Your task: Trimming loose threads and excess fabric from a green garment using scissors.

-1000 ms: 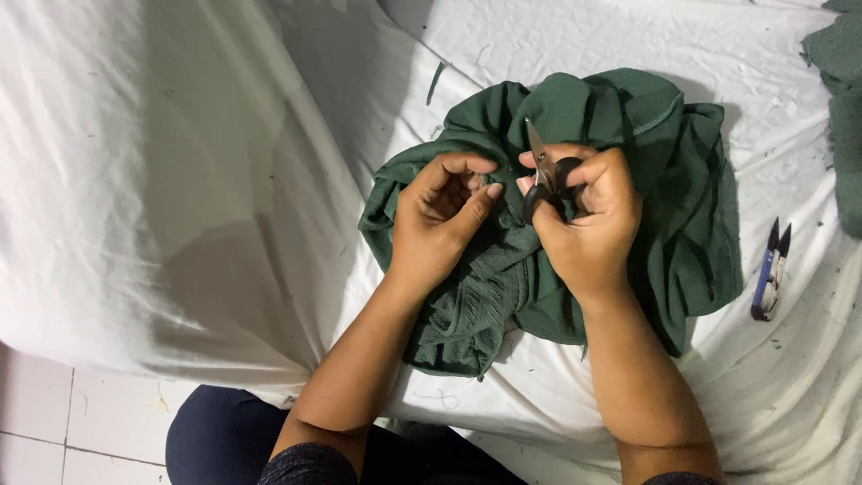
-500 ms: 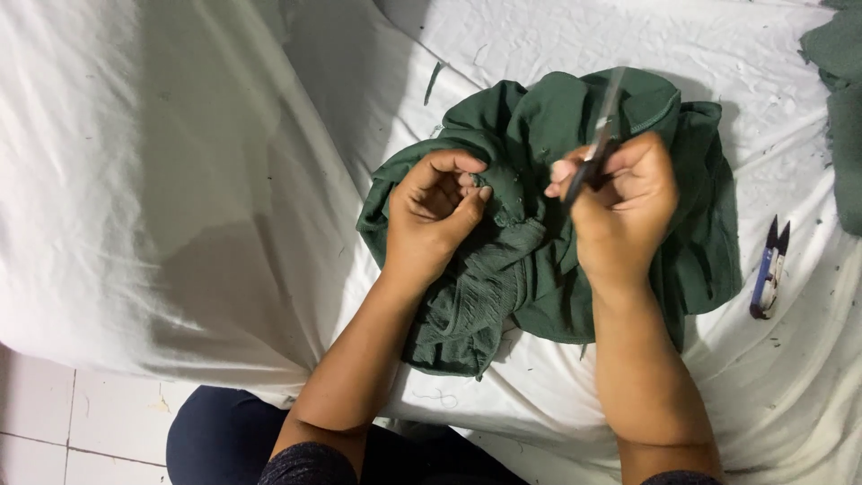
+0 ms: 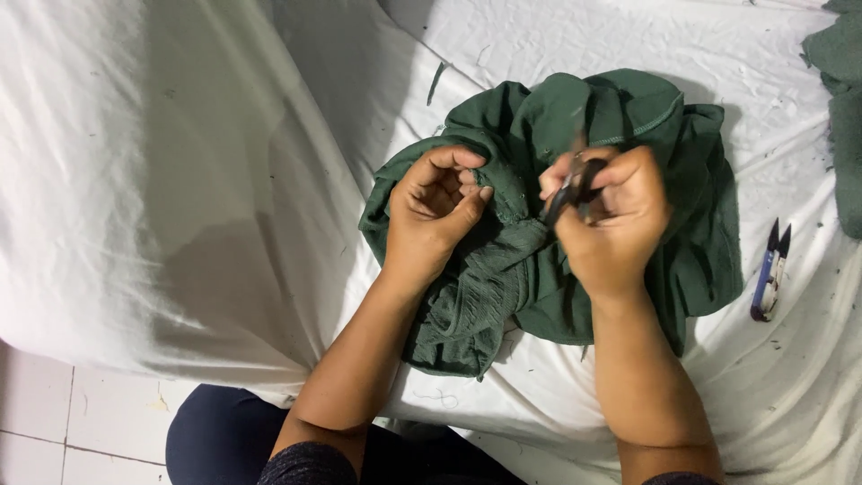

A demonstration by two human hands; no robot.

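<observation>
Trimming work on a green garment

Sheet (image 3: 180, 180), white and creased, covers the surface under everything; whether that surface is a bed or something else I cannot tell. Dark green garment (image 3: 628, 117) lies bunched on it, directly under and between both hands, with its stitched hem showing just beyond the right hand. A second piece of green cloth (image 3: 840, 108) lies at the far right, well apart from the hands.

Left hand (image 3: 431, 216) is curled, palm partly up, thumb and fingers pinching a fold of the garment and lifting it toward the right hand. Right hand (image 3: 611, 216) is closed around small dark scissors (image 3: 567, 190), tips pointing down toward the pinched fold; the blades are blurred, so I cannot tell how far apart they stand.

Blue-handled snips (image 3: 770, 274) lie untouched on the sheet, to the right of the right hand and well clear of it. A loose green scrap (image 3: 436, 81) lies beyond the left hand.

Judging by the grip, the step in hand is clipping at the fold. The next move calls for holding the fold taut and keeping the tips away from the left fingertips.
</observation>
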